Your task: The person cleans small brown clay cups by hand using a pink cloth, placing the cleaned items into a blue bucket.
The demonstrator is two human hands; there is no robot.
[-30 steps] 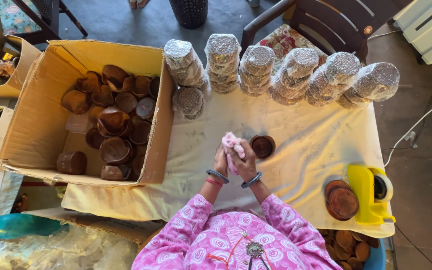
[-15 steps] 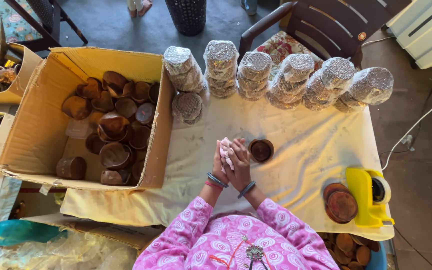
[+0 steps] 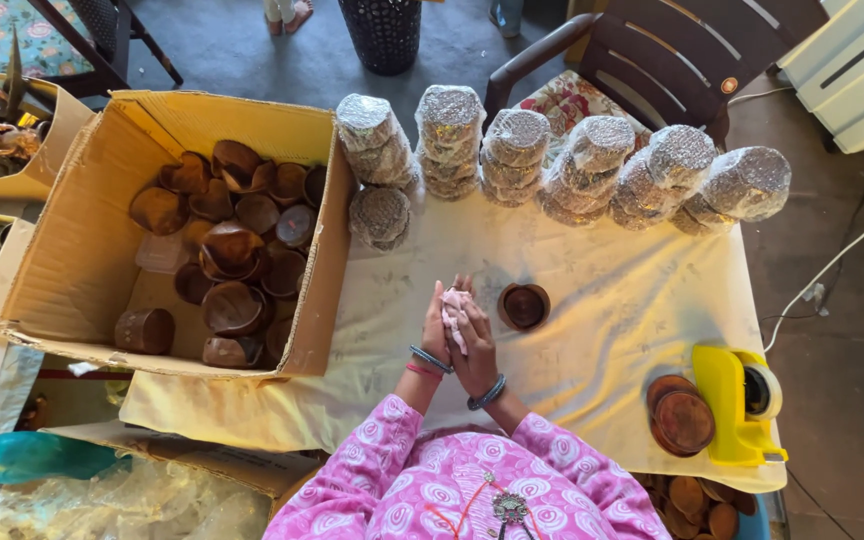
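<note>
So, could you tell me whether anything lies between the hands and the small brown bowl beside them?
Nothing visible does: only bare cloth separates the right hand, pressed with the left hand around a pink wad, from the brown bowl.

Both hands (image 3: 457,330) press a pink cloth (image 3: 452,305) together beside a brown bowl (image 3: 524,306)

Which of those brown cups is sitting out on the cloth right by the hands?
The lone brown cup, standing open side up just right of the hands. The other loose cups lie heaped in the cardboard box.

left hand (image 3: 438,325) and right hand (image 3: 475,340) pressed together, fingers upward
</note>
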